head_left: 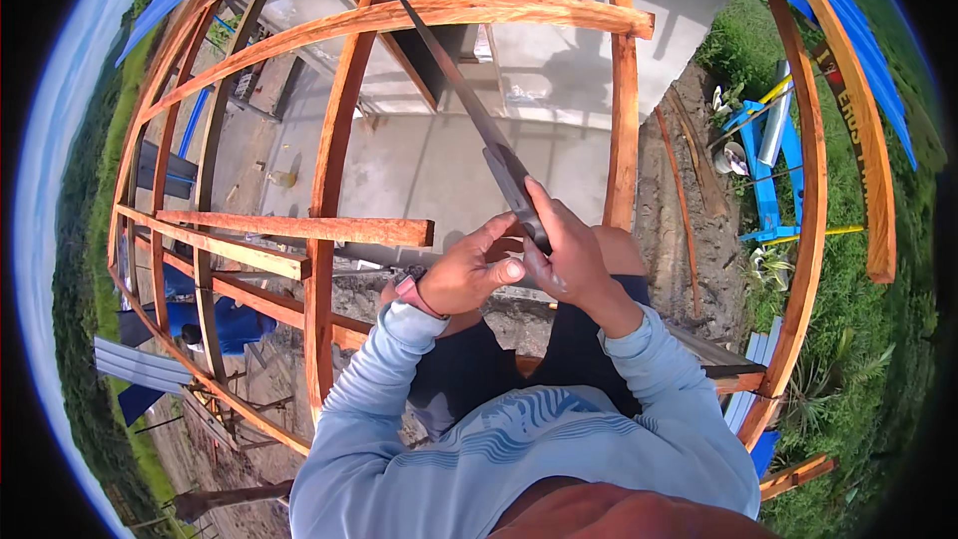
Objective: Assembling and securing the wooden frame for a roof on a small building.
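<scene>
Here's my right hand [571, 252], wrapped round the near end of a long, dark saw-like tool [477, 112] mid-frame, its axis slanting upper left; my left hand [465, 271], half-open, sits just left, contact unclear.

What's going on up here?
A person in a light-blue, long-sleeved top is up among reddish-brown wooden beams, above a pale grey concrete floor. Their right hand grips a long, tapering, dark-bladed tool pointing away from the body. Their left hand is partly open right beside it; whether it touches is hard to tell.
</scene>
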{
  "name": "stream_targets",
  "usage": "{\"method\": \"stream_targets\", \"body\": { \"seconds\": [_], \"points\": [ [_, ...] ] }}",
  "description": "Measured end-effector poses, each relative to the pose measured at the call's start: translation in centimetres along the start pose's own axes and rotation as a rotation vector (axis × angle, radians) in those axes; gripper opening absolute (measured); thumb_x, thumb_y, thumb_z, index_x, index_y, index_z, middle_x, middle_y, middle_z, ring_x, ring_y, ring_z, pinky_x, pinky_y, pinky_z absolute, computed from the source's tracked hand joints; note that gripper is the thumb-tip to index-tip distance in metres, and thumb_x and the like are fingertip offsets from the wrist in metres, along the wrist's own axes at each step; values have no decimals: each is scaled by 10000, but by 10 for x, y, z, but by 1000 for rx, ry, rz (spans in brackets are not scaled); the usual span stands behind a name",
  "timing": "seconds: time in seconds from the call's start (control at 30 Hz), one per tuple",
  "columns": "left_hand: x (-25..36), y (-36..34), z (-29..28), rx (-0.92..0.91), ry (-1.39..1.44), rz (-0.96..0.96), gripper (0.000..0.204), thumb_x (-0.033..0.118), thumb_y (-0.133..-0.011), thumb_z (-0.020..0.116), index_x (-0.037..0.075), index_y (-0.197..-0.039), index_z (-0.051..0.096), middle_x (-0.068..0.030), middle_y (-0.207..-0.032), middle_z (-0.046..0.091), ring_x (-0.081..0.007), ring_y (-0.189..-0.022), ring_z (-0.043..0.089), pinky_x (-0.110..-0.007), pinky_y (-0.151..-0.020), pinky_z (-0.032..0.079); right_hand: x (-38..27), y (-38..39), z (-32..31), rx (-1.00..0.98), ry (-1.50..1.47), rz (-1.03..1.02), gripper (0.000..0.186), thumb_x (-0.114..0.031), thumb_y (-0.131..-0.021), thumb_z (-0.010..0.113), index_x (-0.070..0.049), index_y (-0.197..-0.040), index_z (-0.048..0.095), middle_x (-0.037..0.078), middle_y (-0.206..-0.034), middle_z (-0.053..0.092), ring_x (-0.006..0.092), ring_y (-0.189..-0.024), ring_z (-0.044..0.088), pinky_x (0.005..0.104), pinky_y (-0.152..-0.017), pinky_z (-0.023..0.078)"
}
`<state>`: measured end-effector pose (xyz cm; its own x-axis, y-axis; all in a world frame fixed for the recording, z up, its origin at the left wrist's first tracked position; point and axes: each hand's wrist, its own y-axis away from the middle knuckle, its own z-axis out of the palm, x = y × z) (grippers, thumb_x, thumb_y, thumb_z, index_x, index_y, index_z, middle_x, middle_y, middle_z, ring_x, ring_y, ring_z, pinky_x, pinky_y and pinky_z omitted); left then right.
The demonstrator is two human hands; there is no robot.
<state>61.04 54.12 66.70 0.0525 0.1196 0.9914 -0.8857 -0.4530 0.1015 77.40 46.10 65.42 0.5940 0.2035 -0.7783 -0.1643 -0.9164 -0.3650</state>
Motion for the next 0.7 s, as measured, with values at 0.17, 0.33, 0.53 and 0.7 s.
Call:
{"method": "stream_targets", "body": {
  "seconds": [0.17, 0.33, 0.53, 0.7],
  "points": [
    [8, 11, -5, 329, 227, -49, 410, 388, -915, 522, -2, -1039, 524, -50, -871, 588, -101, -723, 557, -228, -624, 457, -13, -28, 44, -13, 91, -309, 802, -16, -657, 612, 73, -1367, 249, 150, -846, 543, 307, -782, 539, 391, -720, 415],
    [24, -5, 9, 607, 500, 192, 319, 304, -918, 544, 13, -1049, 530, -21, -898, 583, -66, -786, 529, -228, -672, 452, -24, -52, 35, -66, 147, -360, 800, 14, -655, 606, 85, -1364, 240, 190, -1000, 560, 332, -894, 539, 421, -845, 377],
    [15, -3, -9, 839, 503, 500, 292, 284, -912, 546, 13, -1020, 541, 5, -884, 575, -65, -792, 516, -238, -697, 447, -30, -79, 59, -186, 145, -548, 658, -57, -721, 582, 37, -1329, 350, 210, -1204, 505, 378, -1066, 495, 456, -915, 355],
    [19, 22, -27, 963, 556, 552, 297, 284, -898, 569, 13, -1016, 536, -43, -878, 603, -102, -811, 552, -262, -727, 453, -46, -75, 67, -242, 128, -503, 602, -98, -767, 591, 18, -1318, 378, 205, -1210, 485, 361, -1089, 480, 450, -912, 369]
  ]
}}
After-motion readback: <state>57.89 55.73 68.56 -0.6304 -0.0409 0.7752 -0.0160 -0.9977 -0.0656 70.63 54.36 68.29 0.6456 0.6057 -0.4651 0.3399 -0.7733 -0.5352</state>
